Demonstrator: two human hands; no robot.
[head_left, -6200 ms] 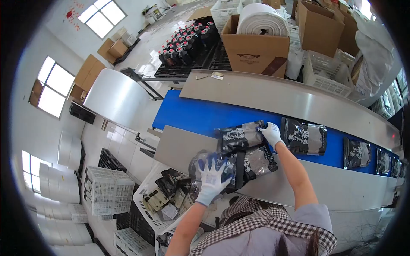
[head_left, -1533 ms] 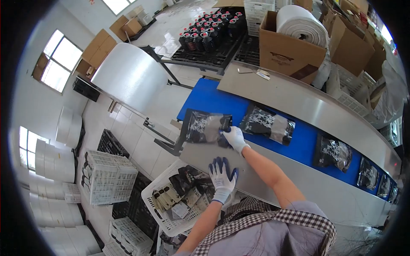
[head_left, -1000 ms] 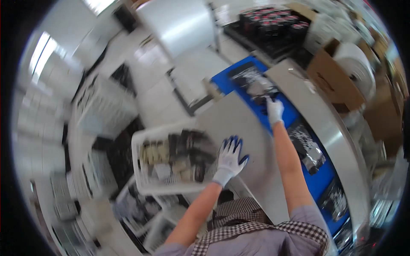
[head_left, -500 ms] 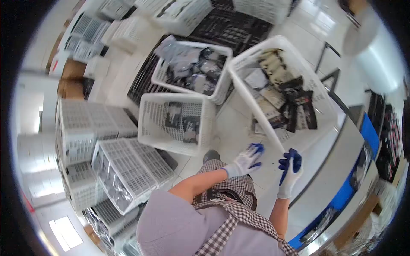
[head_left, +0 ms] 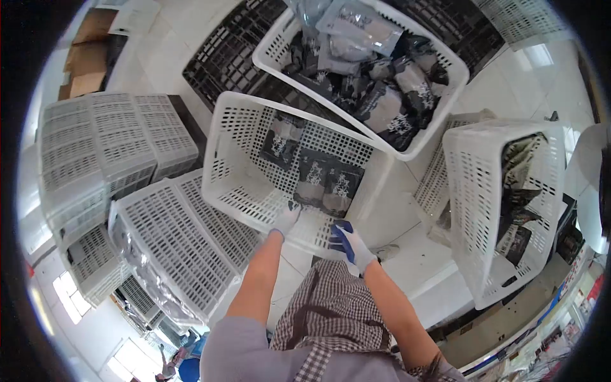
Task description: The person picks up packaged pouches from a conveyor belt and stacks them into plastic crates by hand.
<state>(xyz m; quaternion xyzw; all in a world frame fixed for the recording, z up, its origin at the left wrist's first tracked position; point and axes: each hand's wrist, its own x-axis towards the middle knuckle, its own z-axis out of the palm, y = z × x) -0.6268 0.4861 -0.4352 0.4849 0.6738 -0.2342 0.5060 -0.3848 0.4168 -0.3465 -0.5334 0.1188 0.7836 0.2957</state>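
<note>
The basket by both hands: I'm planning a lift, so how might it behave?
The basket is probably stiff, as its walls stand straight. It looks light for its size, with three packets showing inside. They may slide if it tilts, with bare space beside them.

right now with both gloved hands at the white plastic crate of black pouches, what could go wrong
The black printed plastic pouches lie loose in the white perforated plastic crate, so tilting it could make them slide.

The heaped white plastic crate looks close behind; a bump might knock off the silvery-grey plastic pack on its pile.

The left hand and right hand are both at the near side, so a lift might be lopsided.
</note>
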